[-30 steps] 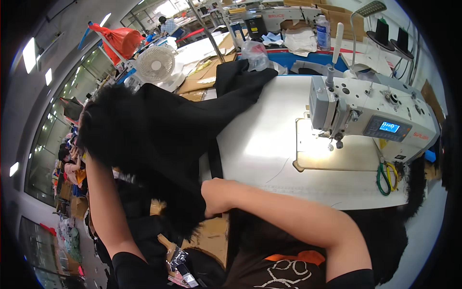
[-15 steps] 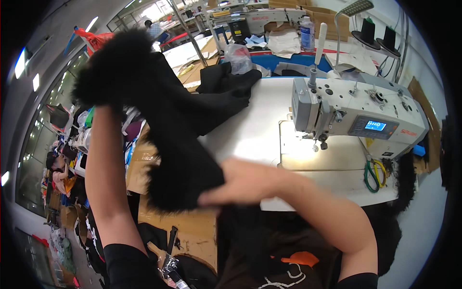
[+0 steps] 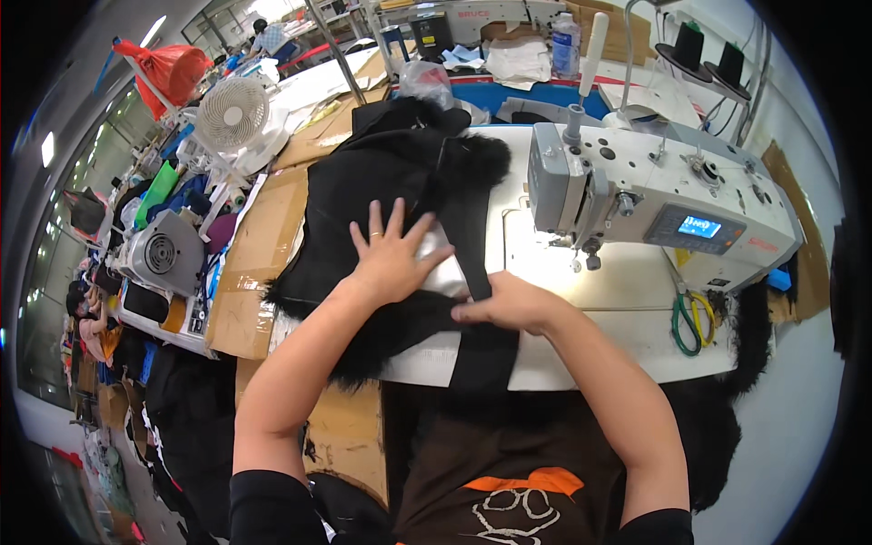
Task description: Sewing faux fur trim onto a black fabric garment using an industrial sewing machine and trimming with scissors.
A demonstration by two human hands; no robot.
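A black garment piece with fuzzy fur trim [image 3: 363, 177] lies over the sewing table's left side. My left hand [image 3: 392, 250] is spread flat on the fabric, fingers apart, beside a pale patch showing at an opening. My right hand [image 3: 500, 302] has its fingers curled on a black fabric strip [image 3: 481, 354] that hangs toward the table's front edge. To the right stands a white sewing machine [image 3: 663, 200] with a lit display, its needle area just beyond my right hand. Green and yellow scissors [image 3: 686, 322] lie below the machine's body.
Cardboard [image 3: 250, 254] borders the table [image 3: 599, 341] on the left, with a white fan [image 3: 232, 113] and a grey machine [image 3: 163, 263] beyond. Thread cones [image 3: 686, 50] and a bottle [image 3: 565, 45] stand behind. Two other people [image 3: 91, 327] [image 3: 268, 41] are in the background.
The black piece, earlier held up at the left, now lies flattened on the table. My left hand has come down and rightward onto it; my right hand has moved rightward and up.
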